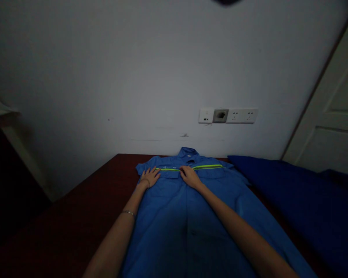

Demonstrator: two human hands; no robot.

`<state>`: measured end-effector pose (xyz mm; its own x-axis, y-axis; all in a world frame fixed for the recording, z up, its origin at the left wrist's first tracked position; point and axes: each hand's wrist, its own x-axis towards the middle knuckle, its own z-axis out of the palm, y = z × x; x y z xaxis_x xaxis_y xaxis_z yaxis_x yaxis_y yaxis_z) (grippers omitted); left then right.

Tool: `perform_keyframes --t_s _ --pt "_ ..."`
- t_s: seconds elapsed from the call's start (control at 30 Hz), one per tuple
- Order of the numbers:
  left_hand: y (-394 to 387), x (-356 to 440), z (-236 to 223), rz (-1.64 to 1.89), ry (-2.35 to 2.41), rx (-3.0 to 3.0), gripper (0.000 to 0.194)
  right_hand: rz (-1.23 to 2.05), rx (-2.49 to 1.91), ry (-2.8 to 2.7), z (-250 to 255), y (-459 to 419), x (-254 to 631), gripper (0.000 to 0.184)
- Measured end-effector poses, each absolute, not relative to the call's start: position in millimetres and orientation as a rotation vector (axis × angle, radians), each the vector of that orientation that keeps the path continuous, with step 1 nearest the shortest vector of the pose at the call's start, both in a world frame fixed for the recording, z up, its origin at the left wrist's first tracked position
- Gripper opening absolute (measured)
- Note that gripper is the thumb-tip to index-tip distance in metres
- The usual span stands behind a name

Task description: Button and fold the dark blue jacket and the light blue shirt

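A blue work shirt (176, 216) with a yellow-green reflective stripe across the chest lies flat and face up on a dark red table (84, 204), collar toward the wall. My left hand (150, 177) rests flat on the shirt's left chest near the shoulder, fingers spread. My right hand (189, 175) lies flat on the chest at the button line, fingers stretched out just below the stripe. Neither hand holds anything. A thin bracelet sits on my left forearm.
A darker blue garment (295, 193) lies on the table to the right of the shirt. The wall behind carries a row of sockets and switches (228, 115). A white door (330, 127) stands at the right. Dark floor space lies to the left.
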<state>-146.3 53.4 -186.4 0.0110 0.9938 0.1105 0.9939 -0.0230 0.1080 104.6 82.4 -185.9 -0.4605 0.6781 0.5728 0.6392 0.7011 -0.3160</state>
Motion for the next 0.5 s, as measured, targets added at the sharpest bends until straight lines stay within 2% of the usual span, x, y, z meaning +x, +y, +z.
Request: perform_keyframes --t_s 0.13,0.3,0.5 --pt "49 -146 -184 -0.291 -2.172 -2.204 0.049 0.151 -0.908 -2.061 -178 76 126 0.022" --pt "52 -135 -170 -0.483 -2.091 -2.134 0.049 0.075 -0.957 -2.005 -172 73 190 0.022" --pt "70 -44 -145 -0.831 -1.720 -2.343 0.031 0.093 -1.136 -1.693 -191 76 245 0.024"
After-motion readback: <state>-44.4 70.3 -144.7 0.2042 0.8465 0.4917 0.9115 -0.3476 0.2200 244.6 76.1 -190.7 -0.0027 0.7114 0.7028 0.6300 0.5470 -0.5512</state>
